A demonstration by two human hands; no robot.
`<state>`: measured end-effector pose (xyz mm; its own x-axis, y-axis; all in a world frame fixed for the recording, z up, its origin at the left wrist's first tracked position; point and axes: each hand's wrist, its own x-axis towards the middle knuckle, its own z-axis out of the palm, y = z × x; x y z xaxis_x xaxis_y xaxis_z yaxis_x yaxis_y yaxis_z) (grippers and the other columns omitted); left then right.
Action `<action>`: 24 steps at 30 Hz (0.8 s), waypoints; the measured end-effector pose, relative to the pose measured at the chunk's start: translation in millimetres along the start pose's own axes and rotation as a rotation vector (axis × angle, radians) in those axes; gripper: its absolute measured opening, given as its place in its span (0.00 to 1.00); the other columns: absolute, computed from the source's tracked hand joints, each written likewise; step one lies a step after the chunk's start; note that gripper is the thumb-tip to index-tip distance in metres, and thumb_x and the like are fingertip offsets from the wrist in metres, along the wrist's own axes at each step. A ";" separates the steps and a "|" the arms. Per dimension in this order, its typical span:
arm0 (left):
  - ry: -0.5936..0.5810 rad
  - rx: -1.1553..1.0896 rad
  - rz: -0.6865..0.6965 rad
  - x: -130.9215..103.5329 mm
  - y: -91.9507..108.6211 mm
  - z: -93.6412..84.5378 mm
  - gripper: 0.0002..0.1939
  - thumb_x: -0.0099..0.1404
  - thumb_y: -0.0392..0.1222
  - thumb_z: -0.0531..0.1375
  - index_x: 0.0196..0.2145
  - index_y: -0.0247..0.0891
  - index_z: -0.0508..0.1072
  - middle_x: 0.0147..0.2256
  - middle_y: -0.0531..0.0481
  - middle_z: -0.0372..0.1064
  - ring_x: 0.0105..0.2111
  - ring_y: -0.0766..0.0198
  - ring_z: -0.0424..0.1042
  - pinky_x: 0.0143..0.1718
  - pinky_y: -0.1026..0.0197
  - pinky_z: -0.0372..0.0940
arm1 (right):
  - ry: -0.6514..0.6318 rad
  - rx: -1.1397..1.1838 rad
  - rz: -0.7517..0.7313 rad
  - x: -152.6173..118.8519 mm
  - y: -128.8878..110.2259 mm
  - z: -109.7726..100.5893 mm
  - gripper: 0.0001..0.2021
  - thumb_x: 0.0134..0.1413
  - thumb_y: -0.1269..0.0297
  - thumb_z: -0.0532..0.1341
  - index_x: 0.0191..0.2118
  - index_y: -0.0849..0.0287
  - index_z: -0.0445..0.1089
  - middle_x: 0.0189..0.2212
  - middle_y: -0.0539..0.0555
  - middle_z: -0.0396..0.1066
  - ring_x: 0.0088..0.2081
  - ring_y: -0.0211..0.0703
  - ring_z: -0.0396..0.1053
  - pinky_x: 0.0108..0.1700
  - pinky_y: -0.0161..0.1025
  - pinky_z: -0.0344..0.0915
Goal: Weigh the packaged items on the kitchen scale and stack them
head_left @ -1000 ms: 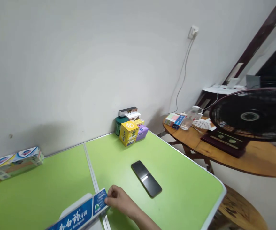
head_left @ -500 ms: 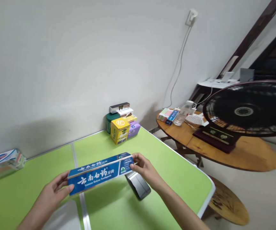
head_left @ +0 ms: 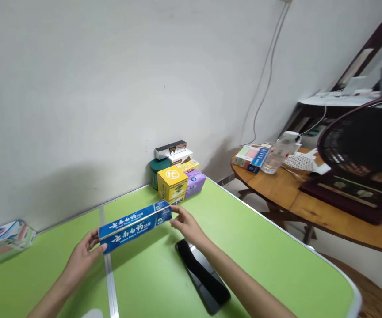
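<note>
A long blue toothpaste box [head_left: 134,226] with white lettering is held above the green table, tilted so its right end sits higher in view. My left hand [head_left: 84,257] grips its left end, thumb on the front face and fingers behind. At the other end, my right hand [head_left: 187,223] pinches the box between thumb and fingers. A black phone [head_left: 201,276] lies face up on the table, partly behind my right forearm. Just beyond the box stands a yellow carton [head_left: 172,182].
Against the wall, a purple pack [head_left: 195,183], a green tin [head_left: 159,171] and a black-and-white box [head_left: 170,149] are grouped. Another box [head_left: 7,240] lies at the left. The green table [head_left: 260,265] has a metal seam. A wooden table [head_left: 277,201] holds a bottle [head_left: 279,154] and fan [head_left: 360,163].
Both hands have carried the toothpaste box farther over the table, toward the wall and the yellow carton. The camera view has shifted, and more of the phone shows.
</note>
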<state>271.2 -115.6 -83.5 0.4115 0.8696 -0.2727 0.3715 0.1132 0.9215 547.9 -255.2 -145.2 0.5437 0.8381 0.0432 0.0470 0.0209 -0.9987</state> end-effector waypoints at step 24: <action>0.307 0.048 0.220 208.4 -57.6 45.8 0.22 0.55 0.28 0.59 0.48 0.38 0.67 0.49 0.44 0.66 0.51 0.57 0.67 0.56 0.53 0.59 | -0.334 -0.166 0.062 32.3 17.4 57.8 0.17 0.48 0.68 0.58 0.46 0.62 0.65 0.42 0.60 0.71 0.42 0.45 0.69 0.46 0.45 0.65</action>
<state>373.7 37.1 -206.1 0.2205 0.9748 0.0327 0.3438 -0.1090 0.9327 517.8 -196.2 -162.8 0.2482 0.9671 -0.0565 0.1726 -0.1015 -0.9797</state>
